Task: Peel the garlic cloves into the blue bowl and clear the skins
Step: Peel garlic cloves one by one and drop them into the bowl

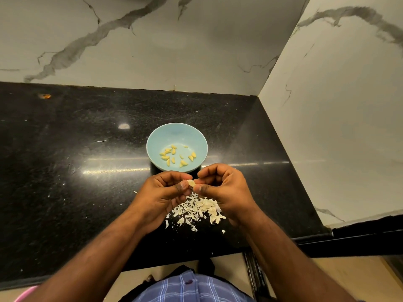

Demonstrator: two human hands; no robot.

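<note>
step: peeling one garlic clove [191, 183] | left hand [162, 194] and right hand [224, 188] both pinch it, just near of blue bowl [177, 136] | skins [196, 209] heaped on worktop [65, 171] below | advice: strip skin over the heap, then drop clove into bowl

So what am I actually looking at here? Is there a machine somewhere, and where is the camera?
No machine: a person works with bare hands. The single picture comes from a camera worn on the head, looking down, so the arms reach in from below. The left hand and right hand together pinch one garlic clove between their fingers, peeling it. Beyond them on the black counter stands a blue bowl holding peeled cloves. Under the hands lies a heap of papery skins, not yet cleared.
</note>
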